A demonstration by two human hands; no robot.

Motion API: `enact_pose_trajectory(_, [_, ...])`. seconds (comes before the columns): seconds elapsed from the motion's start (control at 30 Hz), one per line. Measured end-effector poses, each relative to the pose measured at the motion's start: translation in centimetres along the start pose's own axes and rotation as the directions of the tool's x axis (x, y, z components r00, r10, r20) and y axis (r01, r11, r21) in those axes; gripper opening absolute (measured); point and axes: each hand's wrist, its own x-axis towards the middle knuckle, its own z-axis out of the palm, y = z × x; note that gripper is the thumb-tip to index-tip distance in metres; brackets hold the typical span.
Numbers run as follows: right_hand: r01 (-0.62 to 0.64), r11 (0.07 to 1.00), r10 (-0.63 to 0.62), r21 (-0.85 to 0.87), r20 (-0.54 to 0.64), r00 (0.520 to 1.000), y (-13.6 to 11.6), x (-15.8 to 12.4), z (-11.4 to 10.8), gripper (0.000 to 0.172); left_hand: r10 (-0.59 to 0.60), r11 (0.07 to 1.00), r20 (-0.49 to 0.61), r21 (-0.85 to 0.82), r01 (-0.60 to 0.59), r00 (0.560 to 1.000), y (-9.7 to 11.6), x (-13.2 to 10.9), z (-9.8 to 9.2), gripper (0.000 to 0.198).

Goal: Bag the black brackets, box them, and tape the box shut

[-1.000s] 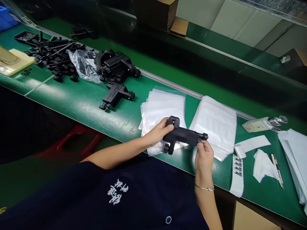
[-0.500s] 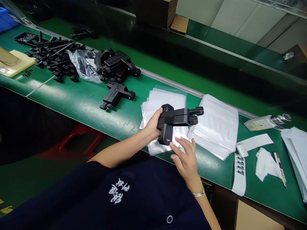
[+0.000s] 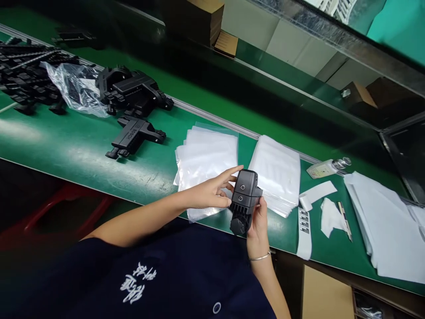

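A black plastic clamp part [image 3: 244,199] stands on end between my hands, above the near edge of the green bench [image 3: 83,150]. My right hand [image 3: 257,221] wraps it from the right and below. My left hand [image 3: 212,192] touches its left side, fingers partly stretched toward its top. Two stacks of clear plastic bags lie just behind: one [image 3: 206,159] under my left hand, another [image 3: 277,170] to the right.
More black clamp parts [image 3: 134,135] and a pile of them [image 3: 129,91] lie at left, beside a crumpled clear bag [image 3: 71,86] and black rods [image 3: 23,71]. A label strip [image 3: 303,230], white paper scraps [image 3: 328,217], a small bottle [image 3: 327,167] and white sheets [image 3: 381,221] are at right.
The black part has turned from lying sideways in my left hand to standing on end. My right hand came up and took hold of it. The view shifted right.
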Motion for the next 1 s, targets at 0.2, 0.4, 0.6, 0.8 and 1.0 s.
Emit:
enact_pose_trajectory(0.2, [-0.127, 0.991, 0.129, -0.039, 0.071, 0.989, 0.9, -0.9, 0.1, 0.047, -0.022, 0.984, -0.076, 0.177, 0.035, 0.997, 0.5, 1.2, 0.5, 0.07])
enact_pose_trajectory(0.4, [-0.22, 0.975, 0.22, 0.014, 0.008, 0.976, 0.6, -1.5, 0.9, 0.043, -0.01, 0.985, -0.091, 0.173, 0.026, 0.996, 1.1, 1.9, 0.1, 0.035])
enact_pose_trajectory(0.6, [0.08, 0.996, -0.078, 0.036, -0.064, 0.995, -0.3, -1.8, -0.4, 0.057, 0.137, 0.928, -0.007, 0.35, -0.126, 0.991, 1.4, -0.8, 0.0, 0.088])
enact_pose_trajectory(0.8, [0.233, 0.963, -0.222, -0.139, 0.089, 0.971, -3.1, -2.7, -1.7, 0.078, 0.177, 0.952, -0.005, 0.253, -0.17, 0.984, 0.1, -2.4, -0.6, 0.076])
enact_pose_trajectory(1.0, [0.191, 0.944, -0.165, -0.268, 0.116, 0.979, -4.5, -1.8, -0.6, 0.052, -0.137, 0.874, -0.066, -0.477, 0.089, 0.988, -2.4, -1.5, -0.5, 0.082])
